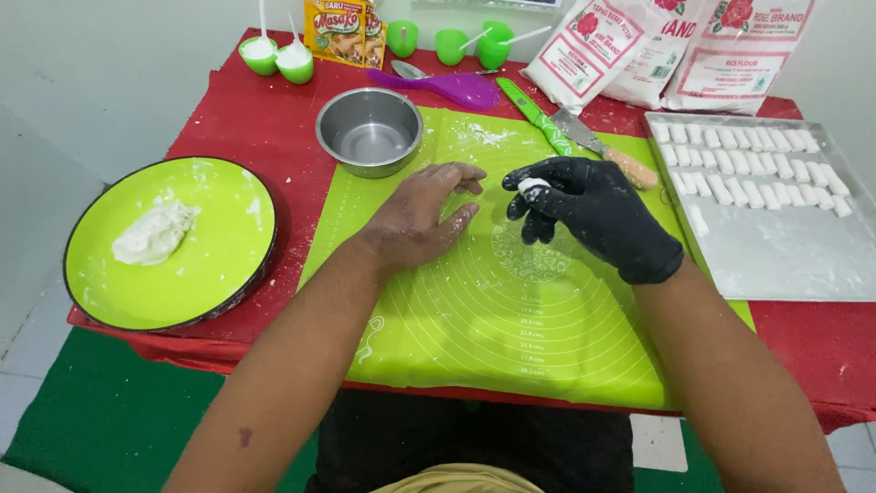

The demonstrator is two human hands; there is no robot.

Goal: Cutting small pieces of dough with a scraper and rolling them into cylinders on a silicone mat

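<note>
My right hand [593, 219], in a black glove, pinches a small white piece of dough [530, 185] between thumb and fingertips, just above the green silicone mat [511, 310]. My bare left hand [422, 217], dusted with flour, rests flat on the mat with fingers together, its tips close to the dough piece. A lump of white dough [153, 234] lies on the round green plate [196, 274] at the left. Rows of several cut white dough pieces [748, 164] sit on the metal tray [794, 265] at the right.
An empty steel bowl [370, 131] stands behind my left hand. A green-handled knife [534, 114], a scraper [607, 151] and a purple spoon [447, 87] lie at the mat's far edge. Flour bags [675, 46], small green cups [278, 57] and a snack packet [345, 29] line the back.
</note>
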